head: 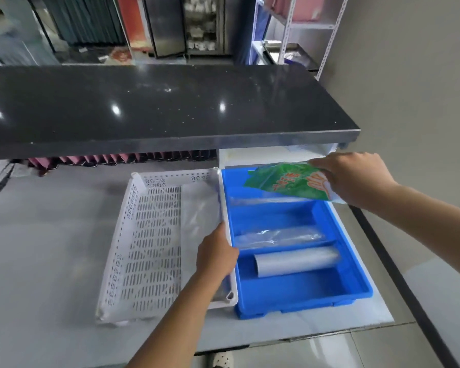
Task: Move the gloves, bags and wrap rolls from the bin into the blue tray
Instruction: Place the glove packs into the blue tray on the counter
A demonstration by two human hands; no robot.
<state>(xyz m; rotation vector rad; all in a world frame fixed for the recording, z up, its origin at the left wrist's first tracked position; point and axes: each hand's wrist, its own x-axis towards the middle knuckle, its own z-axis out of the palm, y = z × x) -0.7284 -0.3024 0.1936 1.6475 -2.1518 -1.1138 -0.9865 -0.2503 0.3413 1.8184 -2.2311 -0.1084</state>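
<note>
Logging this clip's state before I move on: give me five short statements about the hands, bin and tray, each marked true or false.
1. The right hand holds a green packet over the far end of the blue tray. True.
2. The left hand is lifting a roll out of the tray. False: it rests on the right rim of the white bin, its grip around no roll.
3. A grey roll lies in the tray's nearest compartment. True.
4. The blue tray stands to the left of the white bin. False: it stands to the right, touching it.
5. The white bin is upside down. False: it sits upright, with a clear plastic item inside.
</note>
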